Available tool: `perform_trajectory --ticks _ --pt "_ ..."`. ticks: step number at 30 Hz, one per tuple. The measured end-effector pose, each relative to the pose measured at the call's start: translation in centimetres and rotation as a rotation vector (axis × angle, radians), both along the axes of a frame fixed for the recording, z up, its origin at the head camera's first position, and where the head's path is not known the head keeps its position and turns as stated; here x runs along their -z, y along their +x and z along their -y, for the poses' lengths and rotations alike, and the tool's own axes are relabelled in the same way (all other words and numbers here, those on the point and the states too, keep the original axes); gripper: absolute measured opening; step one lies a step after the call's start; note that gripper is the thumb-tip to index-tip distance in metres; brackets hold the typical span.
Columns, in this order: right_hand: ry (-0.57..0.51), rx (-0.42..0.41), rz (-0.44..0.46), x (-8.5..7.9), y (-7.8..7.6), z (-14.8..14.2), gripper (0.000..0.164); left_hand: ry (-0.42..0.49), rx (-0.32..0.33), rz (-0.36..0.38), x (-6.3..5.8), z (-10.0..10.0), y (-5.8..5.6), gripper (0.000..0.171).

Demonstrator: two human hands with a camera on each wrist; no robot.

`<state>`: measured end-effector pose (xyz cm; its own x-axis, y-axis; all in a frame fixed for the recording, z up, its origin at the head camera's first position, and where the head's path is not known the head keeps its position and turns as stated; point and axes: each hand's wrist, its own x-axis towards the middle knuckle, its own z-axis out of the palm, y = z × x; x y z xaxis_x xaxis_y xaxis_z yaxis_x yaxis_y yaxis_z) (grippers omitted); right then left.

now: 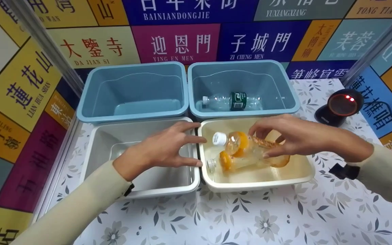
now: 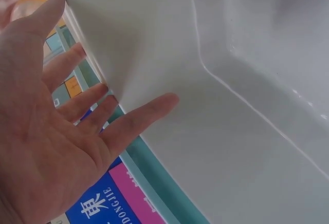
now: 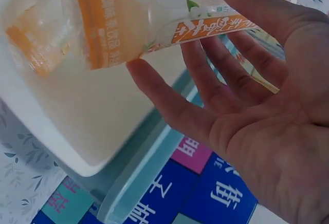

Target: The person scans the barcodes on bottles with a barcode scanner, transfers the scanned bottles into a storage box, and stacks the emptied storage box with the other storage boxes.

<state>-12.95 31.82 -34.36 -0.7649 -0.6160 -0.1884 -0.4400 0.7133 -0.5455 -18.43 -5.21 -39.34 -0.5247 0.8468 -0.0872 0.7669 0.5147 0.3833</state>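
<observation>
My right hand (image 1: 296, 136) grips a clear plastic bottle (image 1: 238, 144) with an orange label and white cap, between thumb and fingers. The bottle is tilted over the cream bin (image 1: 260, 185), its cap toward the left. In the right wrist view, that bottle's label (image 3: 115, 18) shows beside the fingers. Beneath it another orange-labelled bottle (image 1: 228, 161) lies in the cream bin, partly hidden. My left hand (image 1: 163, 148) holds nothing; its fingers spread over the right side of the grey bin (image 1: 141, 194). The left wrist view shows this hand (image 2: 56, 126) at the bin's rim.
Two blue bins stand behind: the left one (image 1: 133, 117), and the right one (image 1: 294, 98) with a green-labelled clear bottle (image 1: 238, 101) lying inside. A black scanner (image 1: 340, 105) with red lights stands at right on the floral tablecloth (image 1: 223, 217). Sign-covered panels (image 1: 179, 42) enclose the back and sides.
</observation>
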Motion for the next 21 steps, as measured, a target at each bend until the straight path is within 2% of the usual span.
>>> perform_trajectory --ticks 5,13,21 --pt "-0.087 0.063 0.024 -0.5 0.3 -1.2 0.053 0.013 0.007 -0.004 0.1 0.1 0.0 0.069" --pt "-0.160 0.121 0.003 -0.5 1.1 -2.2 0.053 -0.003 -0.004 0.010 -0.1 0.0 0.0 0.069" --pt "-0.229 0.157 -0.112 -0.8 2.0 -3.9 0.061 -0.011 -0.014 0.015 0.0 0.0 0.1 0.069"
